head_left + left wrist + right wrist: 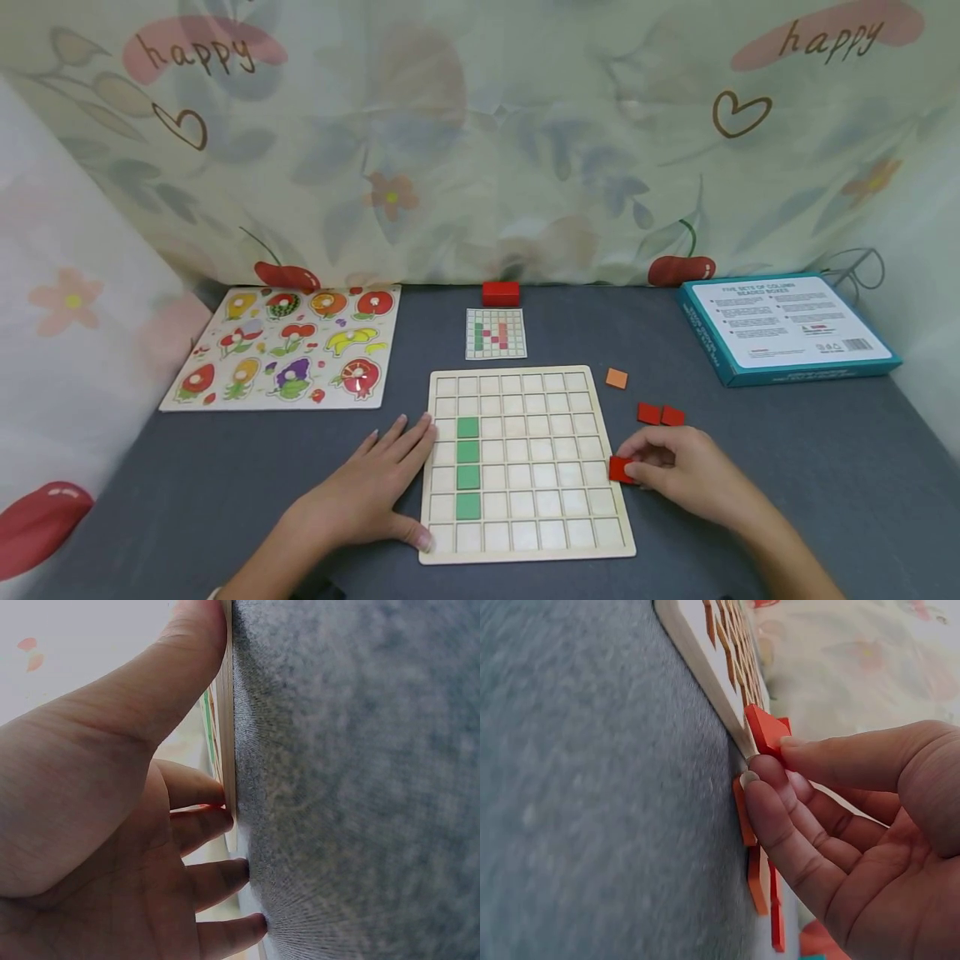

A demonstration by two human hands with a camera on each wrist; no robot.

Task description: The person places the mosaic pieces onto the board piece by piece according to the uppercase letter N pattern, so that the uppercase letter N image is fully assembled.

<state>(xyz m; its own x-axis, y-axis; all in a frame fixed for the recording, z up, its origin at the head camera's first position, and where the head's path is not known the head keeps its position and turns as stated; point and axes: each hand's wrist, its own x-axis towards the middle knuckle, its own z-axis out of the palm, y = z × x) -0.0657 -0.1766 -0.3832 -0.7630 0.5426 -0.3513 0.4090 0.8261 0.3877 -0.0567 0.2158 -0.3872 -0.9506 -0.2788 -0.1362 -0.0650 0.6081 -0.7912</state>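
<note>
A square wooden grid board (543, 476) lies on the dark grey cloth, with several green tiles (468, 477) in its second column from the left. My left hand (367, 483) rests against the board's left edge, fingers spread and thumb near the lower corner; the left wrist view shows the fingertips at the board's side (229, 735). Between thumb and fingers, my right hand (690, 475) pinches a red square tile (765, 729) at the right edge of the board, tilted in the right wrist view. Just beyond that hand lie two red tiles (649, 413).
An orange tile (617, 379) lies right of the board's upper corner. Behind the board are a small pattern card (496, 343) and a red block (500, 293). A fruit puzzle board (255, 354) sits at left, a teal-and-white box (787, 325) at right. Patterned cloth (495, 167) hangs behind.
</note>
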